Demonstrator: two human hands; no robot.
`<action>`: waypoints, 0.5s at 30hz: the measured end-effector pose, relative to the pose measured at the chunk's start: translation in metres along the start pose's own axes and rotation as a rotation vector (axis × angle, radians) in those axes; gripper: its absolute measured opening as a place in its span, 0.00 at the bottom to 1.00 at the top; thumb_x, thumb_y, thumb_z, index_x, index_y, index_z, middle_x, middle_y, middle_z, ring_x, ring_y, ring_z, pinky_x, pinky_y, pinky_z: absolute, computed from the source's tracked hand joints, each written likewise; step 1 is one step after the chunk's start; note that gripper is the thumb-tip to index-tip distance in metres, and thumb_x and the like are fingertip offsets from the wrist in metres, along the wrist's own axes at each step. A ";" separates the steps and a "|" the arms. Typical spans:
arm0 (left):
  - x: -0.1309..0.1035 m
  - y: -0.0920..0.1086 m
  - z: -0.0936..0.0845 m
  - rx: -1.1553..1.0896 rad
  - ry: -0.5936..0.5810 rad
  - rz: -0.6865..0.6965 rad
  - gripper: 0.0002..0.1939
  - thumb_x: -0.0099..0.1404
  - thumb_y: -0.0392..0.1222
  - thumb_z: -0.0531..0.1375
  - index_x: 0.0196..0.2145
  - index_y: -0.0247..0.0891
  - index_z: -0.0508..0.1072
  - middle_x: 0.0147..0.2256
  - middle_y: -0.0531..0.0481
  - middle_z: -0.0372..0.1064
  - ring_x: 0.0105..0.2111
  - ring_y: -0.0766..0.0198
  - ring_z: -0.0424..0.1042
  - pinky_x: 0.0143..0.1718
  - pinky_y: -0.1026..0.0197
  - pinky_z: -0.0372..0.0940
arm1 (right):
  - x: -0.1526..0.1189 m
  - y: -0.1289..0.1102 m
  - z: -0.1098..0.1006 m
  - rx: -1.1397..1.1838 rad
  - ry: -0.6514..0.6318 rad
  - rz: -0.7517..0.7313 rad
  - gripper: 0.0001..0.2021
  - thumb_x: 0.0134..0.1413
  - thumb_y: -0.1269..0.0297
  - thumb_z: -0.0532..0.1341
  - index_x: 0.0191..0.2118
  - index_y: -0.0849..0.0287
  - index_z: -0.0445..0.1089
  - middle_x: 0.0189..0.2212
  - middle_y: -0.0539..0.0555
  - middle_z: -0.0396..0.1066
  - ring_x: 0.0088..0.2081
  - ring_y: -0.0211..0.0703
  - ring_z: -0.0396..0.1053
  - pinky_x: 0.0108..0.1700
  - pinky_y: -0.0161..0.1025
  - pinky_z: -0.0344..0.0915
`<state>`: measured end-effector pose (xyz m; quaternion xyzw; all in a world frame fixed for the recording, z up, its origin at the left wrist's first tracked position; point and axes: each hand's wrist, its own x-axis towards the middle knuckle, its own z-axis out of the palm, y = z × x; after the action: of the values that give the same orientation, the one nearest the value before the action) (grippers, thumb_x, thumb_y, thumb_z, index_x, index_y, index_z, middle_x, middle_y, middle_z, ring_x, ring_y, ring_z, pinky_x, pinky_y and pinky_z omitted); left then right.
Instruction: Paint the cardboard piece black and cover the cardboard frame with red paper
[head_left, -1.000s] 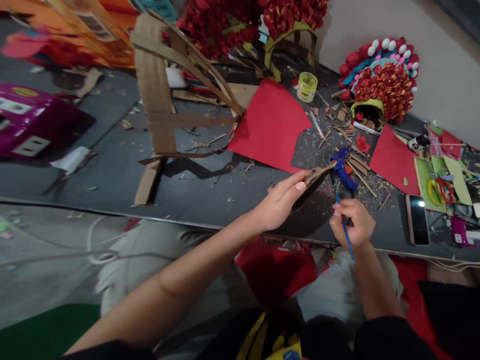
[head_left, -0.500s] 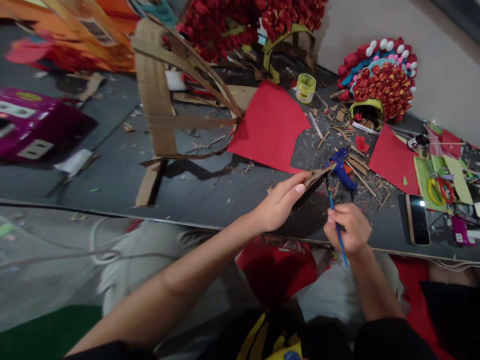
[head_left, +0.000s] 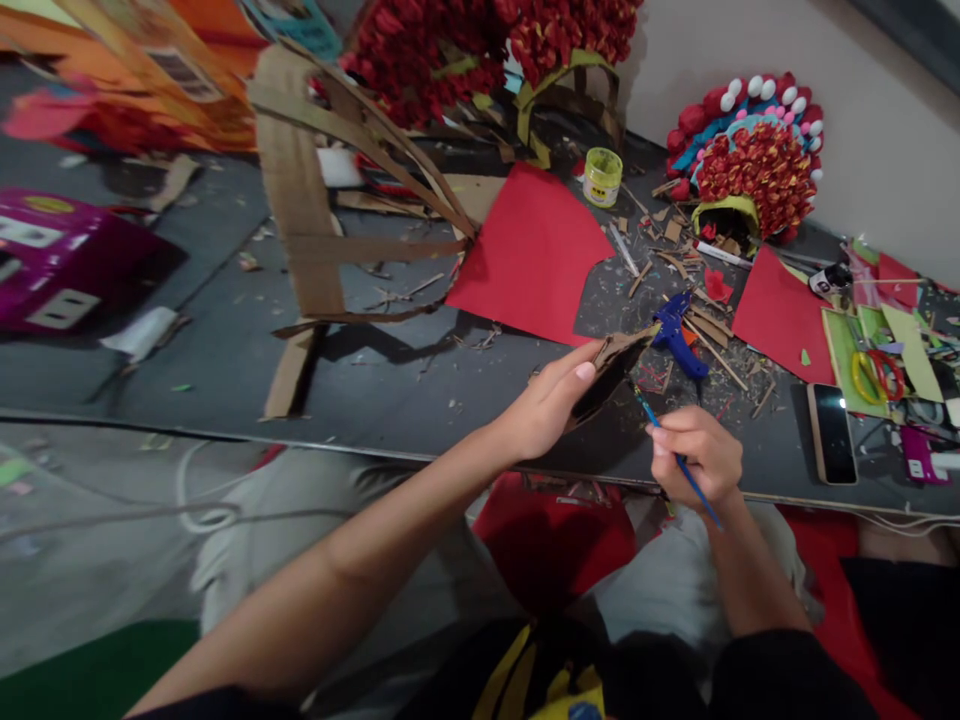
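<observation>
My left hand [head_left: 551, 400] is closed around the near edge of a piece of cardboard [head_left: 609, 375], tilted over the table's front part, with a dark underside facing me. Between the thumb and fingers of my right hand [head_left: 697, 455] is a thin blue paintbrush [head_left: 686, 470]. Its tip points up and left, close to the cardboard's dark face; I cannot tell whether they touch. Just behind the cardboard lies a blue glue gun [head_left: 681, 338]. A small open jar with yellow-green contents [head_left: 603, 178] stands farther back.
Red paper sheets [head_left: 529, 255] lie on the dark table [head_left: 390, 385]. A cardboard frame [head_left: 311, 200] stands to the left. Toward the right are a phone [head_left: 832, 435], scissors [head_left: 877, 375] and cardboard scraps. Red decorated headpieces [head_left: 754, 160] line the back. A purple box-like object [head_left: 67, 260] sits far left.
The paintbrush has tilted, its tip swinging left and down along the cardboard. My left hand and the cardboard have shifted slightly left; the whole view has shifted a little too.
</observation>
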<state>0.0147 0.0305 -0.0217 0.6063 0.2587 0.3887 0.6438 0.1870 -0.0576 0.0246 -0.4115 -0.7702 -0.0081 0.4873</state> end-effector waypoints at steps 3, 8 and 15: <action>0.002 -0.002 0.001 -0.103 0.015 -0.004 0.34 0.67 0.64 0.47 0.58 0.37 0.70 0.53 0.43 0.73 0.58 0.45 0.65 0.58 0.49 0.60 | 0.000 0.008 -0.004 -0.017 0.032 0.094 0.08 0.52 0.77 0.58 0.36 0.57 0.69 0.27 0.51 0.74 0.27 0.38 0.73 0.29 0.34 0.72; 0.001 -0.003 0.002 -0.164 0.026 -0.036 0.33 0.67 0.64 0.49 0.56 0.37 0.72 0.50 0.44 0.75 0.57 0.44 0.66 0.58 0.48 0.60 | 0.001 0.003 -0.005 0.003 0.032 0.144 0.08 0.52 0.77 0.59 0.34 0.57 0.69 0.28 0.51 0.75 0.28 0.38 0.74 0.29 0.34 0.71; 0.001 -0.002 0.003 -0.209 0.008 -0.019 0.34 0.66 0.65 0.50 0.57 0.38 0.71 0.52 0.43 0.74 0.60 0.44 0.63 0.61 0.48 0.56 | 0.002 0.001 -0.005 0.017 0.064 0.192 0.07 0.53 0.76 0.58 0.33 0.56 0.68 0.27 0.50 0.75 0.28 0.38 0.75 0.29 0.34 0.72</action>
<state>0.0179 0.0297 -0.0228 0.5317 0.2252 0.4098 0.7061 0.1908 -0.0573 0.0281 -0.4786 -0.7114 0.0322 0.5136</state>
